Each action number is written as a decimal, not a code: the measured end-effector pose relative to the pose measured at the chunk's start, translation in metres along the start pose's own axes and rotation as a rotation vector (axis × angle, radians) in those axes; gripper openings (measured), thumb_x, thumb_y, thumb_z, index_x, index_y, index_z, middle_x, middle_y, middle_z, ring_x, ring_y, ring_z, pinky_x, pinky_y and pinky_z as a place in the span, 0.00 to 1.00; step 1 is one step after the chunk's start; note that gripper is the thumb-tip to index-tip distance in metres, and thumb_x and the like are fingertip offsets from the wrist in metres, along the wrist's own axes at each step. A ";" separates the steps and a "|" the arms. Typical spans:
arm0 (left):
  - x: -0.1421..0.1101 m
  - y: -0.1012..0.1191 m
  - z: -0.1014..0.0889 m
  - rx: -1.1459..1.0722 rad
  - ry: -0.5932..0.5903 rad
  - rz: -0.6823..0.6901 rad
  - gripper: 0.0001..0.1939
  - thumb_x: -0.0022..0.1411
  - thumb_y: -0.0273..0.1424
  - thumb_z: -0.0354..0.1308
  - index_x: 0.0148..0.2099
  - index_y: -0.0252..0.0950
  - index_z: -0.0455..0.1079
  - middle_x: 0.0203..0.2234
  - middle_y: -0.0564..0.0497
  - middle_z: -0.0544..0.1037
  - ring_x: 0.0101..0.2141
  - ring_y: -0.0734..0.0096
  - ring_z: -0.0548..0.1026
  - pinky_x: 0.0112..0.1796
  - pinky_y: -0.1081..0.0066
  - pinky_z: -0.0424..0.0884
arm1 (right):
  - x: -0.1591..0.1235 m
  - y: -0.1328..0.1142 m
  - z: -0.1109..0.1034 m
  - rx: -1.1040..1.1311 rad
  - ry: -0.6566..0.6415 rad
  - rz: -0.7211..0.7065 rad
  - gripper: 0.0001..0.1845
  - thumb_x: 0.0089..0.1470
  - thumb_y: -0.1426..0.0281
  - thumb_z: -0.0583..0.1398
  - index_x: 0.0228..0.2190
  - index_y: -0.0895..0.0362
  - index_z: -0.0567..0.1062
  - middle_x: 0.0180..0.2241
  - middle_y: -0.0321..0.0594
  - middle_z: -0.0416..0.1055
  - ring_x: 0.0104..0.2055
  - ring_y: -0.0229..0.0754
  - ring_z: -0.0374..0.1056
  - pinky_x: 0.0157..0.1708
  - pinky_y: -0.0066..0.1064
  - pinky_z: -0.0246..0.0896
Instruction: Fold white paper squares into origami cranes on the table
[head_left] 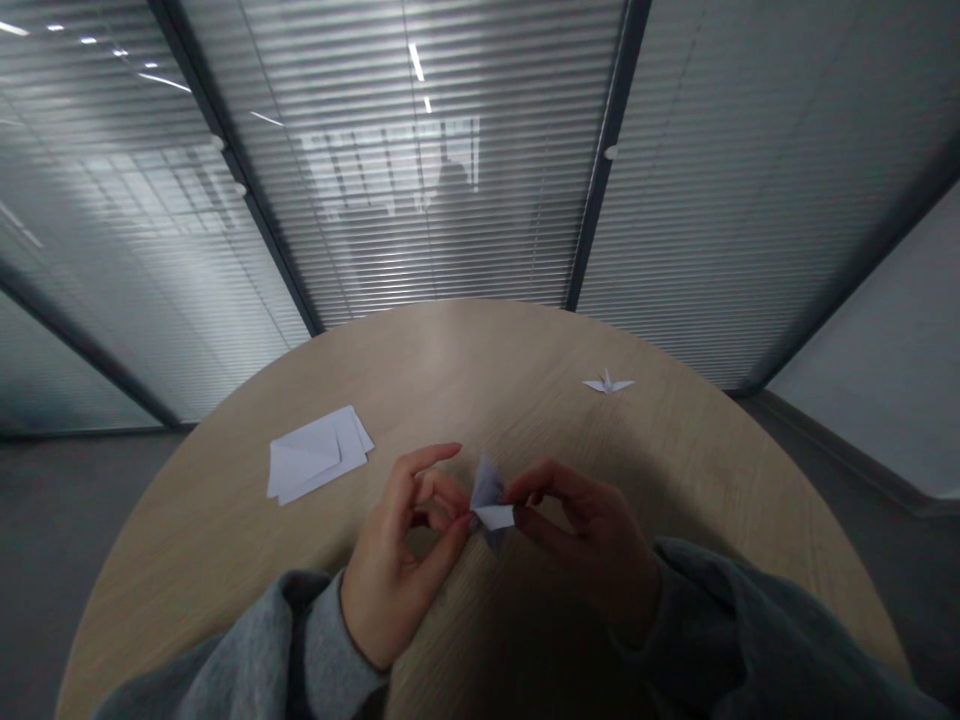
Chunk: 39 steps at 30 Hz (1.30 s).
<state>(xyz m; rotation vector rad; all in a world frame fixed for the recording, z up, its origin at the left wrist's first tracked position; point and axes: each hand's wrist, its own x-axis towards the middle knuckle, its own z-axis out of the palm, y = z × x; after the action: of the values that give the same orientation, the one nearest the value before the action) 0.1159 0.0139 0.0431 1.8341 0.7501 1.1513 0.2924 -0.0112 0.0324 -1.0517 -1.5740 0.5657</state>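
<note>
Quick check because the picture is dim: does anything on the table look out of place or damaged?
Nothing looks damaged or spilled. The one mild oddity is the white paper sheets on the wooden table: they lie fanned and uneven, their edges not squared. The paper crane looks intact.

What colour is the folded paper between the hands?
White, with shaded parts looking bluish-grey; the folded paper shows best in the head view.

Head-worn view faces forward and down (dim, apparently wide-angle).
</note>
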 end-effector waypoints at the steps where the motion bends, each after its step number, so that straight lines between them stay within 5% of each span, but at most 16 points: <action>1: 0.000 0.001 0.000 0.001 0.008 0.014 0.22 0.58 0.19 0.53 0.53 0.41 0.58 0.29 0.56 0.70 0.28 0.77 0.69 0.29 0.76 0.68 | 0.000 0.000 0.000 0.005 0.000 0.011 0.04 0.48 0.75 0.60 0.27 0.55 0.74 0.24 0.35 0.74 0.27 0.37 0.68 0.28 0.28 0.60; 6: 0.001 0.002 -0.001 -0.023 0.034 0.044 0.22 0.57 0.18 0.53 0.52 0.41 0.60 0.27 0.58 0.69 0.28 0.78 0.69 0.27 0.80 0.68 | -0.002 0.001 -0.001 0.033 -0.036 0.079 0.02 0.48 0.71 0.62 0.25 0.56 0.75 0.24 0.38 0.74 0.28 0.40 0.69 0.30 0.32 0.62; 15: -0.002 0.004 -0.002 -0.028 0.000 -0.002 0.21 0.58 0.19 0.53 0.52 0.42 0.59 0.24 0.59 0.68 0.24 0.77 0.67 0.26 0.76 0.63 | -0.001 -0.002 -0.002 0.106 -0.063 -0.002 0.04 0.50 0.67 0.62 0.27 0.55 0.74 0.26 0.38 0.73 0.30 0.41 0.68 0.31 0.34 0.62; 26: -0.002 0.006 0.001 -0.037 -0.078 -0.043 0.19 0.59 0.21 0.53 0.51 0.40 0.59 0.24 0.58 0.67 0.25 0.75 0.67 0.26 0.74 0.63 | -0.004 -0.003 0.003 0.165 -0.073 0.175 0.14 0.54 0.61 0.57 0.22 0.57 0.68 0.20 0.34 0.63 0.24 0.36 0.59 0.25 0.28 0.56; 39: -0.004 -0.002 0.003 -0.130 -0.095 -0.104 0.20 0.59 0.22 0.53 0.53 0.43 0.59 0.27 0.56 0.65 0.27 0.75 0.66 0.26 0.76 0.64 | -0.003 -0.006 0.003 0.171 -0.075 0.136 0.11 0.54 0.63 0.59 0.25 0.56 0.72 0.22 0.35 0.68 0.26 0.36 0.62 0.26 0.28 0.59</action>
<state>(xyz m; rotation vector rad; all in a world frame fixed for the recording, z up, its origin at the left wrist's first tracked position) 0.1168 0.0107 0.0396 1.7088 0.6916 1.0145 0.2879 -0.0161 0.0355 -1.0220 -1.4974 0.8258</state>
